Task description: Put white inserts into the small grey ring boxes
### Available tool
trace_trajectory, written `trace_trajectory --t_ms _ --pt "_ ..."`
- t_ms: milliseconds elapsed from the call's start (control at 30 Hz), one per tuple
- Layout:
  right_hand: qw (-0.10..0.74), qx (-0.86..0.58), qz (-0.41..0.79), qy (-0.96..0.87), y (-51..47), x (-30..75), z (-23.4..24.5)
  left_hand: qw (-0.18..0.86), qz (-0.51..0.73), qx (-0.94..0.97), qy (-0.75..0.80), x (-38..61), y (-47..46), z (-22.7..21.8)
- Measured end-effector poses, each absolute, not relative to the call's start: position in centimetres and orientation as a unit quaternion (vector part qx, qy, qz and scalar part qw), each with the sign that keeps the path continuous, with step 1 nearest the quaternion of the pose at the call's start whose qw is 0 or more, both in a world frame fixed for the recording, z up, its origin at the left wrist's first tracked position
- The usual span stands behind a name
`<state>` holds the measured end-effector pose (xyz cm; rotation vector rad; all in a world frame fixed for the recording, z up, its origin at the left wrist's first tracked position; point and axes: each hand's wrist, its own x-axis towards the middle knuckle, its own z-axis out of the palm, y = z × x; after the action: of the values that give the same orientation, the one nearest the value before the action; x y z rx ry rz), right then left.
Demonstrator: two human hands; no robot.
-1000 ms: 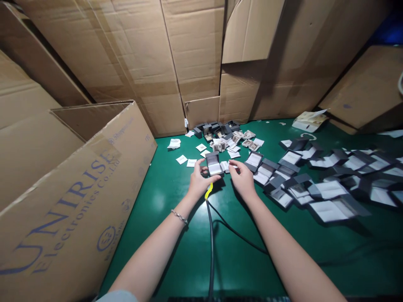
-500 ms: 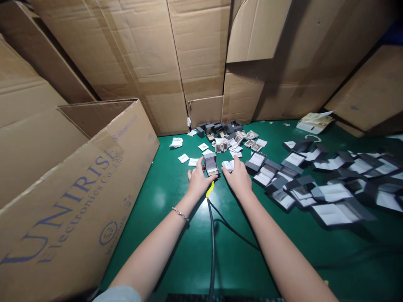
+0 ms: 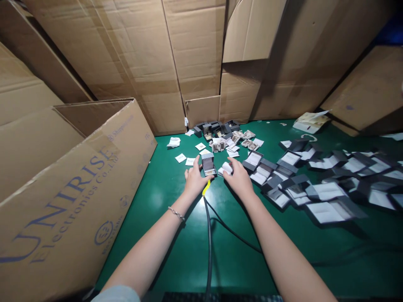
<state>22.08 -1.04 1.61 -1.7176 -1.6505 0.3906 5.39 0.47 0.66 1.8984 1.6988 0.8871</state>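
Near the middle of the table, a small grey jewellery box [image 3: 208, 165] stands with its lid up and a light lining showing inside. My left hand [image 3: 195, 178] grips it from the left, thumb along its front and fingers by its side. To the right of the box, my right hand [image 3: 238, 175] has thumb and fingertips around a small white folded piece [image 3: 225, 169]; whether that is paper or padding I cannot tell. A yellow-wrapped cable end [image 3: 206, 188] lies just in front of the box.
Many open grey boxes [image 3: 327, 191] with white linings cover the right side. Dark boxes [image 3: 217, 128] and beige inserts [image 3: 218, 145] are piled behind my hands. White papers [image 3: 180, 158] lie to the left. A large carton [image 3: 78, 197] borders the left; black cables [image 3: 209, 243] run between my arms.
The view has shifted slightly, moving everything a little to the left. My right fingers have closed in around the white piece. My left hand keeps its hold on the jewellery box.
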Motion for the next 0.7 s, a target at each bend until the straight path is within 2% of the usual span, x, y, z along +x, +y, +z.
trace_trajectory --t_ms 267,500,700 --pt "0.309 -0.663 0.156 -0.664 -1.16 22.01 1.28 0.213 0.306 0.685 0.626 5.57 0.31 0.95" --pt "0.441 -0.582 0.136 -0.67 -1.11 21.73 1.2 0.2 0.305 0.693 0.622 5.6 0.25 0.97" --pt "0.488 -0.523 0.081 -0.694 -1.68 21.18 2.02 0.19 0.301 0.703 0.616 5.5 0.29 0.93"
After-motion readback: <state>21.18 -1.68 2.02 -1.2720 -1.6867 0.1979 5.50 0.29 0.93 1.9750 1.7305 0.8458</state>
